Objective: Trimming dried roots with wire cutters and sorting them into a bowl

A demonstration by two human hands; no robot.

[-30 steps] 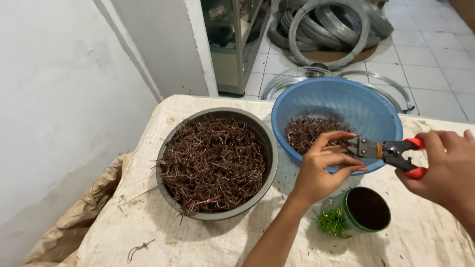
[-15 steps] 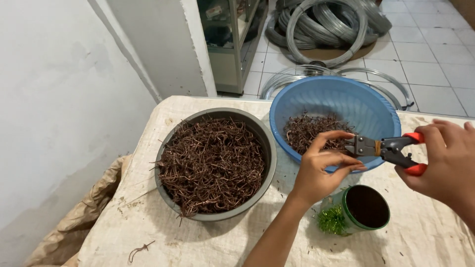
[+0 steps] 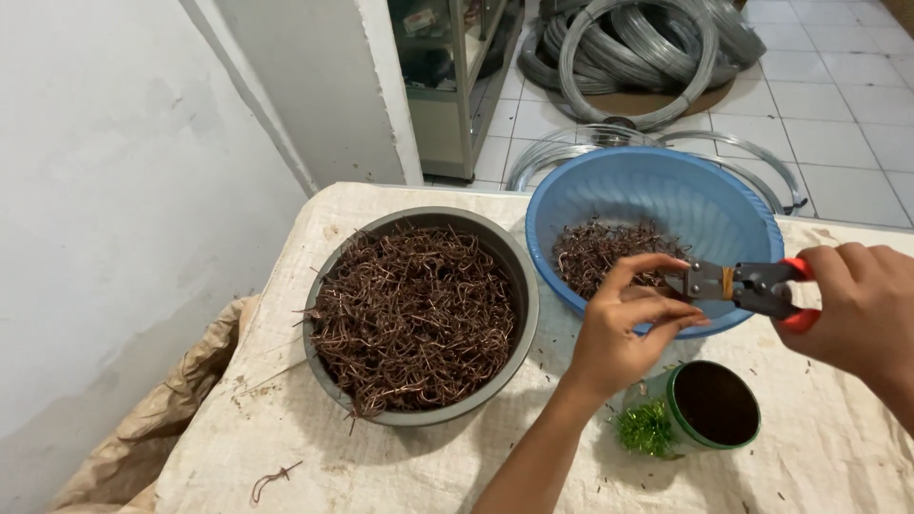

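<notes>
Red-handled pliers (image 3: 752, 286) sit over the blue bowl's (image 3: 609, 205) near rim, gripped by the right hand (image 3: 857, 309), partly cut off at the frame edge. Left hand (image 3: 624, 328) pinches at the nose; whatever it holds is hidden. Grey bowl (image 3: 519, 276) of brown wire alongside.

The scene was evenly and fairly brightly lit by soft, diffuse light; shadows were faint, with only a mild dark patch under the grey bowl (image 3: 422, 314) and beneath the left hand (image 3: 619, 328) on the cloth-covered table (image 3: 286, 447); the floor tiles (image 3: 838, 105) showed a pale sheen without harsh glare; focus held sharp across the middle; the wall's lines bowed slightly toward the edges.
</notes>
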